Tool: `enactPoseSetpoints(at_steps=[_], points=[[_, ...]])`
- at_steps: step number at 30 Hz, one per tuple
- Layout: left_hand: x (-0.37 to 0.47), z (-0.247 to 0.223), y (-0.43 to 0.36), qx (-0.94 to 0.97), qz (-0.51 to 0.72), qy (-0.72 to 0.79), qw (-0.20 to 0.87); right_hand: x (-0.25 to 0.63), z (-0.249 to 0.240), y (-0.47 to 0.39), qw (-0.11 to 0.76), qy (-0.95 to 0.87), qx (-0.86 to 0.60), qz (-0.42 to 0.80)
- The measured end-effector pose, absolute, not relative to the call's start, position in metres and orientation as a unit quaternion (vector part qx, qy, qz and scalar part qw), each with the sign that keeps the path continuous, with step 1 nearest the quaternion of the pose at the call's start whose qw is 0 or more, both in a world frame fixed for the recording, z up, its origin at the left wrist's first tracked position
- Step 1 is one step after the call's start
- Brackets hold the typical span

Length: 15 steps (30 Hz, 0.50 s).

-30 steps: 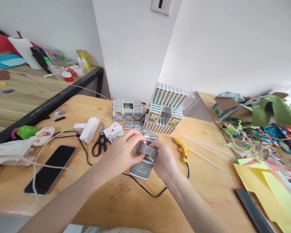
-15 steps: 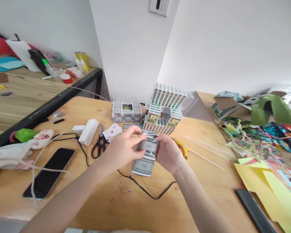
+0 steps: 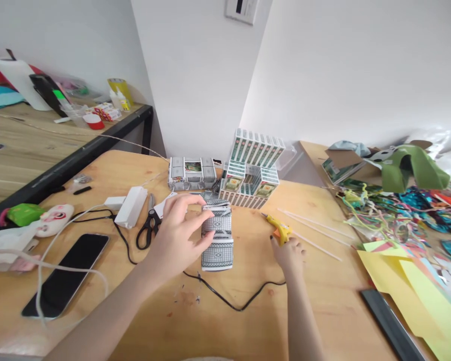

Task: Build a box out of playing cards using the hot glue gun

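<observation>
My left hand pinches the left edge of a folded playing-card piece with grey patterned backs. Its lower flap rests near the table surface. Over to the right, my right hand has its fingers curled around the handle of a yellow glue gun, which lies with its nozzle pointing left. Behind the card piece stands a structure of green-and-white card boxes. Beside that is a block covered in grey cards. Black scissors lie left of my left hand, partly over loose white cards.
A phone, a white adapter and looping cables occupy the left side. White glue sticks lie right of the glue gun. Yellow paper and tangled craft scraps cover the right. A black cord crosses the front.
My right hand has let go of the card piece and moved right to the glue gun. My left hand still holds the card piece. The view has shifted slightly.
</observation>
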<state>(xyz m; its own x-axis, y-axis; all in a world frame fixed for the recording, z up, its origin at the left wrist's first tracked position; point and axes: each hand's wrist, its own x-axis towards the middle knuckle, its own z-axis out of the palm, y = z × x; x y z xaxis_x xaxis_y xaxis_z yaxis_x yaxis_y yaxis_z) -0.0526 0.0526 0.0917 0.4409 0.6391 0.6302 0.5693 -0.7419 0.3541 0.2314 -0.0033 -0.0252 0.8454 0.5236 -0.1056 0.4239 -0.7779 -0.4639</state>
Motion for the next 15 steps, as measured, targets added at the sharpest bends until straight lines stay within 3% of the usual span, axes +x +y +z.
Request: enactPoseSetpoints(at_steps=[6, 15], points=[[-0.065, 0.1, 0.036, 0.878, 0.321, 0.354, 0.037, 0.239, -0.052, 0.003, 0.156, -0.244, -0.954, 0.081], [-0.081, 0.106, 0.021, 0.907, 0.256, 0.333, 0.031, 0.249, -0.062, 0.016, 0.166, -0.241, -0.955, 0.048]])
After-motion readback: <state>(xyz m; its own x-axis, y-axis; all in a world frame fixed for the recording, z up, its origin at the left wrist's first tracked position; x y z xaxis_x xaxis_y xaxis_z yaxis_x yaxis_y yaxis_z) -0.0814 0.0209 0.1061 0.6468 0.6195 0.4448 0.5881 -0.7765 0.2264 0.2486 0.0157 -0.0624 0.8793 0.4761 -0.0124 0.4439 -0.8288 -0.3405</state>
